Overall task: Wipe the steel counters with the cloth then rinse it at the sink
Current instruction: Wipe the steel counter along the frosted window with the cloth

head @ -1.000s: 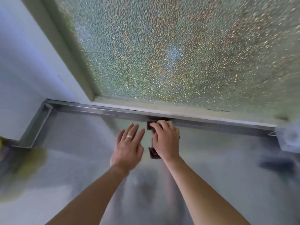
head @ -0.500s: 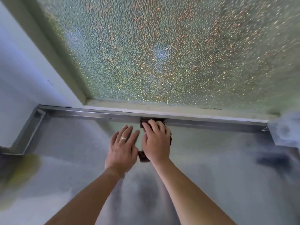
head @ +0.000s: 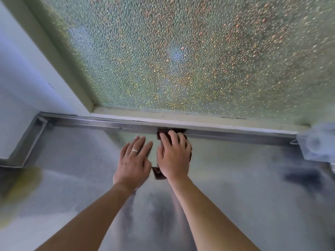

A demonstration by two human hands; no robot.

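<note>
Two bare hands were recorded on one steel counter, itemised as follows:

- Right hand (head: 174,156) — lay palm-down on top of the cloth, fingers extended and slightly parted, fingertips reaching the foot of the raised back edge; it pressed the cloth flat rather than pinching it.
- Cloth (head: 159,173) — dark brown, almost wholly covered by the right hand; one corner showed below the heel of the palm, between the two wrists, and another dark edge showed beyond the fingertips against the back edge.
- Left hand (head: 133,160) — rested flat on the bare metal just beside the right hand, fingers straight and held close together, holding nothing; a pale ring (head: 134,150) sat on one finger. Whether its side touched the cloth could not be told.
- Steel counter (head: 244,196) — brushed metal, carrying blurred reflections of both forearms.
- Raised back edge (head: 108,124) — a steel lip that ran along the rear of the counter and turned a corner at far left.
- Window (head: 181,51) — textured, pebbled glass directly above the lip, set in a pale frame.
- Translucent container (head: 317,144) — at far right on the counter against the lip, too blurred to identify further.
</note>
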